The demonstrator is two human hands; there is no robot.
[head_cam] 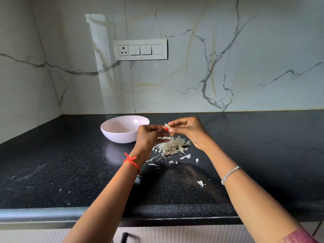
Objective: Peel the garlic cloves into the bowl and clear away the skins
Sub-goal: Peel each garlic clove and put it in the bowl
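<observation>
Peeling in progress: one garlic clove (167,125) held above the counter (52,163).

The left hand (149,135) and right hand (188,130) both pinch the clove, fingertips curled tightly on it, just right of the bowl (121,135). A heap of skins (171,146) lies below, with stray flakes around it, so clearing is still to come. The bowl's contents cannot be made out.

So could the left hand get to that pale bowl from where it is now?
Probably yes. The bowl sits just beside the left hand, with nothing between them. The one catch is that this hand is busy pinching the garlic clove together with the right hand.
</observation>
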